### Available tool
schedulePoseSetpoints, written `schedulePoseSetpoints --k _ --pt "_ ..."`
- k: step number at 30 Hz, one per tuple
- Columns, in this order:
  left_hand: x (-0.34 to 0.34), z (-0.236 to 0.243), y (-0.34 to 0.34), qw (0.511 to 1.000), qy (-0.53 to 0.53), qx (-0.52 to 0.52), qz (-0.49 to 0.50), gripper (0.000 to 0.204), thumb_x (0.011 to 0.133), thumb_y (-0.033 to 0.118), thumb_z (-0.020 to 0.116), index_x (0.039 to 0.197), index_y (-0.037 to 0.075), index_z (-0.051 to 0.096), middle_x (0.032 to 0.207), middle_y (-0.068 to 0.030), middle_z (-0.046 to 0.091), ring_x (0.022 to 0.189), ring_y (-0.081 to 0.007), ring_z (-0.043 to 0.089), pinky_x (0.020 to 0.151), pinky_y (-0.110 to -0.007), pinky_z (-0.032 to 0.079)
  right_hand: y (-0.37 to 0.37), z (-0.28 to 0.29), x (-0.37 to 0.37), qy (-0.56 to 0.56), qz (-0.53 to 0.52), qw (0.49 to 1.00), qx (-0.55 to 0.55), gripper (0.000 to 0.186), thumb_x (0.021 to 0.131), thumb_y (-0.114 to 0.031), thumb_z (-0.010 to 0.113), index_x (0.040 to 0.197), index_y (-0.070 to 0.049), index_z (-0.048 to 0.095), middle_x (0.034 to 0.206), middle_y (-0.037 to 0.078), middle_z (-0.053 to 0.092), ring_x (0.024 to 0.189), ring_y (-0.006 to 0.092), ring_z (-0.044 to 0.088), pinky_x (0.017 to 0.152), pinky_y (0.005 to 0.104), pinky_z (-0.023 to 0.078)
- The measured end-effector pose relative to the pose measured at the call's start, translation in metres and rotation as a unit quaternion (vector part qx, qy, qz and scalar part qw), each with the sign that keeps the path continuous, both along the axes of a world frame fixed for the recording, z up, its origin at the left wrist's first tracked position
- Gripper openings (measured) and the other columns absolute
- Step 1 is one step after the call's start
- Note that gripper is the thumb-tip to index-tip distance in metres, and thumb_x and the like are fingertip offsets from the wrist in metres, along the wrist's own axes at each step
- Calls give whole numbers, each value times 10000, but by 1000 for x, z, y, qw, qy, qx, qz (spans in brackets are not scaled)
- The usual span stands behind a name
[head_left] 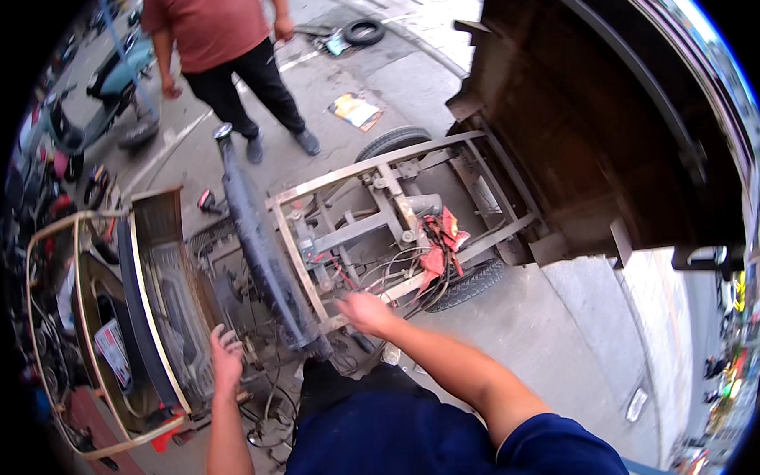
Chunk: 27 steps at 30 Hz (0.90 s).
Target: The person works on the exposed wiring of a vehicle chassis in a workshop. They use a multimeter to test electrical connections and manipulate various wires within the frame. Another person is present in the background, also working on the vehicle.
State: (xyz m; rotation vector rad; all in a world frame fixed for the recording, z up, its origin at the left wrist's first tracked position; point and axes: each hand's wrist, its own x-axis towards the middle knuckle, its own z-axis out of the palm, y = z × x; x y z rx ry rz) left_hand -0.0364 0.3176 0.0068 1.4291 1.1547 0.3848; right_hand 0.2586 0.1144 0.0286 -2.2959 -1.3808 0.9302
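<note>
A stripped three-wheeled vehicle lies in front of me. My left hand (227,353) is raised beside the front cab floor (174,286), fingers apart and holding nothing. Over the near front corner of the metal rear frame (353,181) is my right hand (366,313). Its fingers are blurred and bent, and I cannot tell whether they grip anything. Loose wires (390,279) run close by it, with torn red wrapping (435,256) among them. Between my hands, a dark dusty crossbeam (267,250) slants away from my legs.
A person (210,42) stands across the vehicle. At right, a large rusty cargo bed (585,113) is tilted up. A rear tyre (465,286) sits under the frame's near side. Cables (273,413) hang by my legs. Parked scooters (83,122) line the far left.
</note>
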Motion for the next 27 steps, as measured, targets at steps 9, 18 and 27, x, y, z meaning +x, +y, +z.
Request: schedulePoseSetpoints --k 9,18,27 --pt "140 87 -115 956 -133 -262 -13 825 902 598 433 1401 -43 288 1390 -211 411 1264 -300 425 1054 -402 331 -108 140 57 -27 -203 919 336 578 862 -234 591 1344 15 389 1340 249 430 1253 383 407 1066 428 301" --pt "218 133 -236 908 -74 -408 -68 487 958 476 423 1152 47 548 1191 -123 575 1111 -232 538 976 -380 396 -144 -20 37 -52 -102 985 130 327 895 -239 408 1086 -81 621 1043 182 640 963 340 604 954 482 401" --pt "172 245 -242 789 -69 589 -162 540 900 297 480 1336 -14 415 1401 -212 382 1322 -326 345 1111 -427 207 -204 -38 22 660 -515 544 60 823 933 -545 355 1419 87 148 1410 309 312 1284 397 385 1036 475 367"
